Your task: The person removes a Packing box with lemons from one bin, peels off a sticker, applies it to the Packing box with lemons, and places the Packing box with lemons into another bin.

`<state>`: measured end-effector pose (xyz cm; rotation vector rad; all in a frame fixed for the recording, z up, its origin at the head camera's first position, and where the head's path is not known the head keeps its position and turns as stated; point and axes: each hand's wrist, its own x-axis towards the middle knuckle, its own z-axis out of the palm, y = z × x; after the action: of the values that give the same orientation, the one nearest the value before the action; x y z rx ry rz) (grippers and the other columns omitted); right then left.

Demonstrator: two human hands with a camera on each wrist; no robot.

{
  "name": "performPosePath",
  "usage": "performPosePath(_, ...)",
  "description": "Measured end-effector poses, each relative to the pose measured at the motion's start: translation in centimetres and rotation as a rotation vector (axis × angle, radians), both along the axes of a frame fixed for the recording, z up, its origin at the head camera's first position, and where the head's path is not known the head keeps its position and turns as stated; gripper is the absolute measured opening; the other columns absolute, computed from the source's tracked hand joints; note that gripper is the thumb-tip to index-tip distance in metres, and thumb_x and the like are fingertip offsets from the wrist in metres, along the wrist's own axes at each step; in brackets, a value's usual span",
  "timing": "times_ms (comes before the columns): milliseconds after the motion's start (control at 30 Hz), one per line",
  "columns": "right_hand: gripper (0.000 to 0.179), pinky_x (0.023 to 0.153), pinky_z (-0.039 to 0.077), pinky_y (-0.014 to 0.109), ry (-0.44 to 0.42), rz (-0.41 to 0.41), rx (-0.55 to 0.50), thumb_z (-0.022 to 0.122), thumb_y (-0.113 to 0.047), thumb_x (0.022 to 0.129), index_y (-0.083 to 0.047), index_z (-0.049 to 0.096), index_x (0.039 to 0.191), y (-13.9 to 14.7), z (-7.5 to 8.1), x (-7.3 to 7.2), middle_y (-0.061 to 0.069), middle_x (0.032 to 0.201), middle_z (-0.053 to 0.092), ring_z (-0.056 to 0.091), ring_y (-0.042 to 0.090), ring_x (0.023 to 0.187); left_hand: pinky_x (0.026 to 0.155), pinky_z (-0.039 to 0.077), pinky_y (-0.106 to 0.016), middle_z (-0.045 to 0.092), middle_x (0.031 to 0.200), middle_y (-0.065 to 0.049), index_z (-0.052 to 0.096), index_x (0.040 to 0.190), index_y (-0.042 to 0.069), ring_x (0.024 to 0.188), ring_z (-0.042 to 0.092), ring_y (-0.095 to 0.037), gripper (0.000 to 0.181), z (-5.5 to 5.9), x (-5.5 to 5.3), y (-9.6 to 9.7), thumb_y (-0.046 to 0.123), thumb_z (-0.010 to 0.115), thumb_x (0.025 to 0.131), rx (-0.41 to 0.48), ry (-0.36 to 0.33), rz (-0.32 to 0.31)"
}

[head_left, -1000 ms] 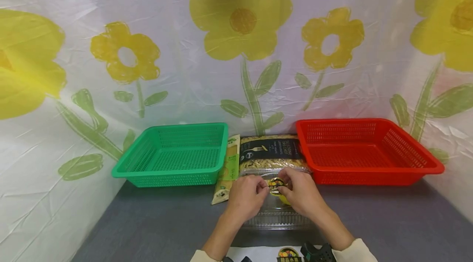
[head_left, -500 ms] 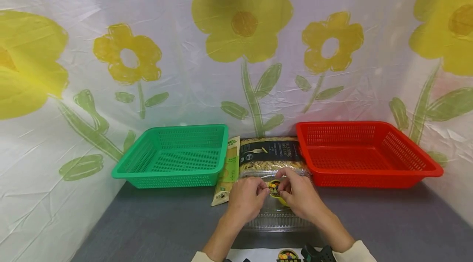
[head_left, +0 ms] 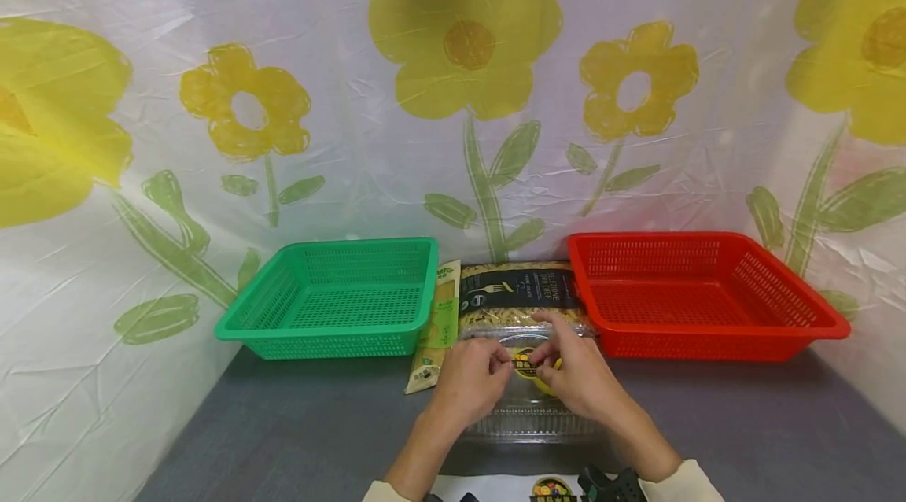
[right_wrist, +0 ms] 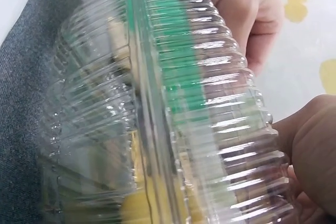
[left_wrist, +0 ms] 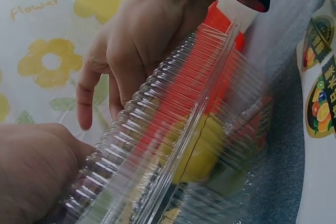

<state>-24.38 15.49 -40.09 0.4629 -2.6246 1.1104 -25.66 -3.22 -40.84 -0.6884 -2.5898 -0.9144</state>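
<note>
A clear ribbed plastic clamshell box [head_left: 531, 425] stands on the table in front of me, with a yellow round fruit [left_wrist: 202, 148] inside. Over its lid is a round black and yellow fruit sticker [head_left: 523, 363]. My left hand [head_left: 470, 378] has curled fingers and pinches the sticker's left edge. On the opposite side, my right hand [head_left: 576, 368] holds the right edge between thumb and a bent finger, its index finger raised away. Both wrist views look through the box's side, and the fingertips at the sticker are hidden there.
Behind the box lie a pasta bag [head_left: 520, 289] and a slim yellow-green packet [head_left: 435, 329]. A green basket [head_left: 325, 341] stands left, a red basket [head_left: 708, 337] right. A white sticker sheet [head_left: 488, 486] lies at the near edge. A flowered curtain hangs behind.
The right index finger has lifted off the sticker and straightened upward. The sticker has tilted slightly and shows less of its right side. The left hand stays almost in place.
</note>
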Motion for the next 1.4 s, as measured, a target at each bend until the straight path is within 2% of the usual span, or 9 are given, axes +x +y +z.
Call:
performPosePath(267,0.077,0.062,0.049,0.026,-0.083,0.023,-0.078,0.074,0.012,0.081,-0.016,0.044,0.145,0.1,0.1,-0.1,0.011,0.124,0.071,0.065,0.017,0.088,0.061,0.047,-0.022,0.062,0.072,0.009,0.075,0.088,0.01,0.064,0.053,-0.004,0.003,0.5,0.0,-0.9,0.008,0.072,0.088,0.053,-0.116,-0.082)
performPosePath(433,0.075,0.069,0.058,0.028,-0.138,0.059,-0.268,0.071,0.012,0.084,-0.015,0.041,0.147,0.7,0.8,0.1,0.018,0.141,0.059,0.064,0.028,0.103,0.064,0.05,-0.024,0.065,0.077,0.007,0.075,0.095,0.007,0.069,0.057,-0.008,0.007,0.9,0.1,-1.7,0.007,0.07,0.091,0.181,-0.197,-0.149)
performPosePath(567,0.07,0.075,0.059,0.031,-0.115,0.084,-0.414,0.066,0.012,0.086,-0.01,0.039,0.147,1.5,1.7,0.2,0.019,0.146,0.054,0.062,0.039,0.116,0.066,0.051,-0.025,0.065,0.079,0.005,0.074,0.097,0.005,0.071,0.058,-0.01,0.007,1.2,0.2,-2.3,0.006,0.068,0.092,0.26,-0.21,-0.176)
performPosePath(667,0.066,0.083,0.057,0.029,-0.04,0.07,-0.478,0.065,0.012,0.087,-0.005,0.041,0.145,2.2,2.4,0.4,0.02,0.145,0.055,0.062,0.04,0.119,0.067,0.052,-0.025,0.064,0.079,0.005,0.073,0.096,0.007,0.071,0.059,-0.011,0.006,1.6,0.3,-2.7,0.006,0.069,0.092,0.287,-0.202,-0.167)
performPosePath(800,0.059,0.083,0.058,0.027,0.052,0.009,-0.541,0.066,0.011,0.089,-0.002,0.043,0.142,3.4,3.4,0.6,0.018,0.141,0.058,0.065,0.028,0.119,0.064,0.051,-0.027,0.065,0.08,0.005,0.073,0.096,0.011,0.074,0.061,-0.014,0.007,1.9,0.1,-3.5,0.007,0.071,0.09,0.269,-0.168,-0.121)
performPosePath(900,0.054,0.077,0.059,0.026,0.11,-0.043,-0.584,0.067,0.009,0.09,-0.002,0.046,0.138,4.5,4.0,0.7,0.011,0.135,0.063,0.067,0.016,0.115,0.07,0.051,-0.033,0.068,0.087,0.002,0.073,0.1,0.011,0.083,0.064,-0.02,0.011,1.9,-0.3,-4.2,0.009,0.072,0.089,0.226,-0.165,-0.084)
performPosePath(1033,0.047,0.073,0.059,0.024,0.19,-0.122,-0.628,0.068,0.007,0.091,-0.006,0.052,0.134,6.3,4.4,0.8,-0.006,0.123,0.068,0.068,0.007,0.109,0.077,0.05,-0.039,0.067,0.103,-0.009,0.069,0.115,0.009,0.092,0.061,-0.024,0.026,1.6,-0.8,-5.4,0.015,0.074,0.089,0.18,-0.243,-0.056)
performPosePath(1100,0.044,0.072,0.059,0.022,0.206,-0.166,-0.676,0.067,0.006,0.092,-0.008,0.054,0.132,7.4,4.5,0.8,-0.01,0.119,0.069,0.069,0.007,0.107,0.073,0.049,-0.039,0.063,0.109,-0.015,0.065,0.122,0.007,0.089,0.058,-0.024,0.035,1.4,-1.0,-6.0,0.016,0.074,0.09,0.182,-0.298,-0.058)
performPosePath(1400,0.037,0.059,0.056,0.019,0.227,-0.403,-1.052,0.068,0.007,0.09,-0.007,0.06,0.123,11.8,4.8,0.4,-0.001,0.11,0.072,0.068,0.011,0.085,0.068,0.055,-0.04,0.057,0.119,-0.02,0.043,0.149,0.005,0.086,0.063,-0.023,0.071,0.6,-1.6,-7.1,0.027,0.077,0.09,0.263,-0.539,-0.011)
